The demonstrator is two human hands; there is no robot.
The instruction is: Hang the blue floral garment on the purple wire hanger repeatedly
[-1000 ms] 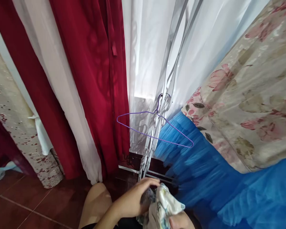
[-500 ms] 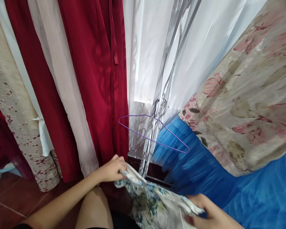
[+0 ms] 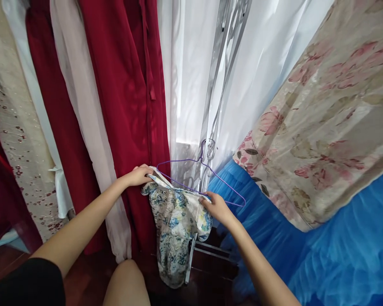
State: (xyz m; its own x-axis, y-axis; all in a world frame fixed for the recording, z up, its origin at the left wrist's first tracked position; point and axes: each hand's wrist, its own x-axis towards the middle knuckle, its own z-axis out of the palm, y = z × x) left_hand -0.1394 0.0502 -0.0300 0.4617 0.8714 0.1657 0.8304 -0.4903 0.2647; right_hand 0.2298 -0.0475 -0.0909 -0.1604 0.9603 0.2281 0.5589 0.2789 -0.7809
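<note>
Floral garment (image 3: 174, 229) between both hands, at hanger (image 3: 198, 178)

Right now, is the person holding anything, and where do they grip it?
Yes: a floral garment, held up by its top edge, left hand at one corner, right hand at the other, beside the hanger.

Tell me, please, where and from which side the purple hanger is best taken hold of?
Probably at the neck just under the hook, coming from the front. The hanger is thin wire hung by its hook on the pale metal frame; its left shoulder lies behind the floral garment that the left hand and right hand hold up, while the neck is bare.
</note>
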